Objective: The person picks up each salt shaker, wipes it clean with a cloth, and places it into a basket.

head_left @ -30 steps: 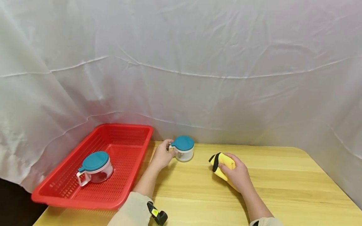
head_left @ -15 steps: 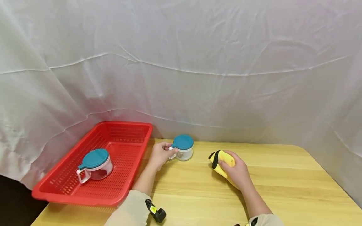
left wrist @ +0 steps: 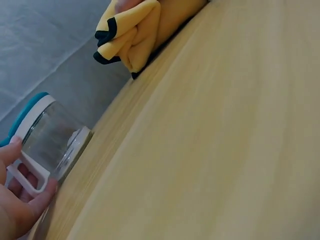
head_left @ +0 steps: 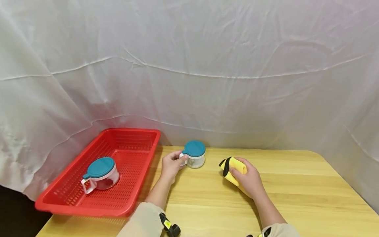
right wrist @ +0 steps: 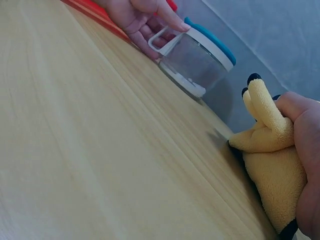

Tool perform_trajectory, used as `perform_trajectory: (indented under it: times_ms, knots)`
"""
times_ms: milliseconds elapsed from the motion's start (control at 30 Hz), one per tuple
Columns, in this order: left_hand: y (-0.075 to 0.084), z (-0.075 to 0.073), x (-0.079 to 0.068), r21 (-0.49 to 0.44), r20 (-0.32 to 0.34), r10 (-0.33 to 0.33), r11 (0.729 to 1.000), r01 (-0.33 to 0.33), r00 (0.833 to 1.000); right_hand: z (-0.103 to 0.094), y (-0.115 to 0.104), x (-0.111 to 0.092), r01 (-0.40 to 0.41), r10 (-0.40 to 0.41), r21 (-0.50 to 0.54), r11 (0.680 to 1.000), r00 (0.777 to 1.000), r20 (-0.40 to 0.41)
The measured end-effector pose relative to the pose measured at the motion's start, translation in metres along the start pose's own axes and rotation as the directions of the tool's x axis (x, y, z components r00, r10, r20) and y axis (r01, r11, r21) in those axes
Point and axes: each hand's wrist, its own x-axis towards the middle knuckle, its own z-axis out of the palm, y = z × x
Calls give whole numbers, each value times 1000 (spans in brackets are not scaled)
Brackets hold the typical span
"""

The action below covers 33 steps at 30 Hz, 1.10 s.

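Note:
My left hand (head_left: 171,167) grips the white handle of a small clear glass jar (head_left: 196,161) with a teal lid at the back of the table. In the left wrist view, the thumb and fingers lie about the handle (left wrist: 31,176). The jar stands upright, with a little white material low inside it in the right wrist view. To its right, my right hand (head_left: 251,180) holds a folded yellow cloth (head_left: 237,167) with black edging. The cloth's lower edge is close over the tabletop, apart from the jar; the palm covers part of it.
A red plastic basket (head_left: 86,211) stands at the left of the wooden table (head_left: 296,194). Inside it sits a similar teal-lidded jar (head_left: 100,167) with a white handle. A pale curtain (head_left: 207,98) hangs right behind the table.
My left hand has shifted its hold on the jar's handle, its thumb now plainly in view, and the jar sits slightly further right. The right hand and cloth have hardly moved.

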Motion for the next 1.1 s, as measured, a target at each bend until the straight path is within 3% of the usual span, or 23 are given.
perform_trajectory:
  times_ms: [167,300,467,600,667,800,967,1033,1100]
  knots:
    - [5,4,-4,36,-53,34,999,-32,998,3,-1,-3,1,-1,13,1000,1000,-14]
    - [17,11,-11,61,-41,79,995,-76,996,6,-6,-8,21,-18,59,998,999,-50]
    - [42,26,-25,28,5,119,992,-119,993,5,-30,-12,131,-99,139,982,971,-216]
    - [68,40,-42,-41,52,122,992,-120,991,-1,-56,-18,239,-161,202,950,927,-340]
    - [79,43,-51,-60,78,123,991,-118,989,-3,-68,-24,267,-167,242,933,916,-365]
    - [95,45,-67,-63,111,127,991,-121,986,-6,-87,-36,296,-164,319,900,910,-381]
    - [108,42,-80,-66,98,145,988,-139,985,-2,-103,-48,349,-209,369,861,905,-369]
    - [112,40,-83,-69,87,152,987,-146,985,2,-105,-51,388,-247,367,845,893,-376]
    - [114,39,-85,-66,81,159,986,-154,984,5,-107,-53,448,-297,356,820,865,-404]
